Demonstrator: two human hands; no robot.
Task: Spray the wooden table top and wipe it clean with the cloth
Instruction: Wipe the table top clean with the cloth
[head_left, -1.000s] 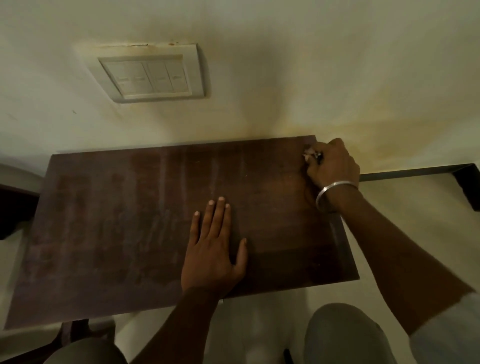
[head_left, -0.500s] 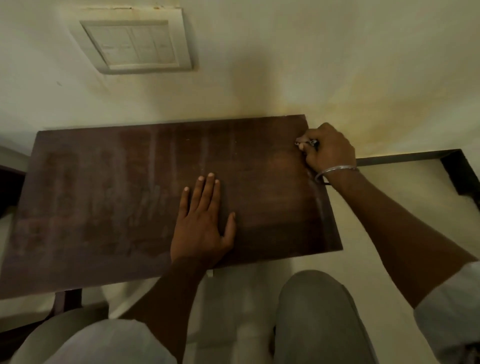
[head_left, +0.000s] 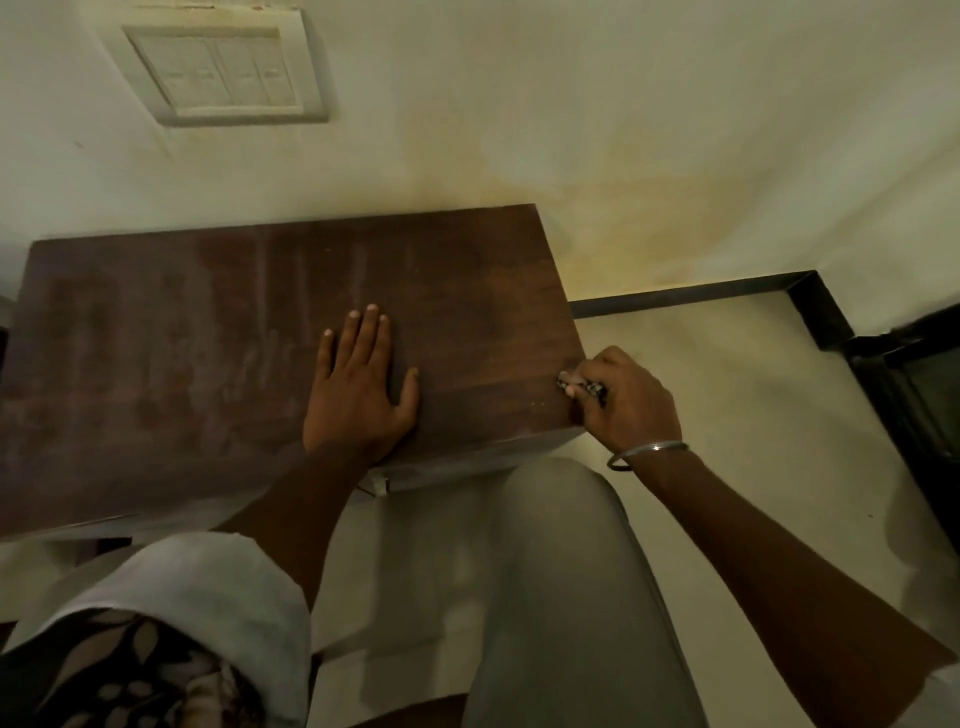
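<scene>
The dark wooden table top stands against the wall and shows pale streaks across its surface. My left hand lies flat on it near the front edge, fingers straight. At the table's right edge, near the front corner, my right hand grips a small bunched patterned cloth; only a bit of the cloth shows between the fingers. A metal bangle sits on that wrist. No spray bottle is in view.
A switch plate is on the cream wall above the table. A black skirting strip runs along the floor to the right, with a dark object at the far right. My knees are just under the front edge.
My right hand has slid with the cloth from the far right corner down the right edge toward the front corner. The left hand stays flat on the table.
</scene>
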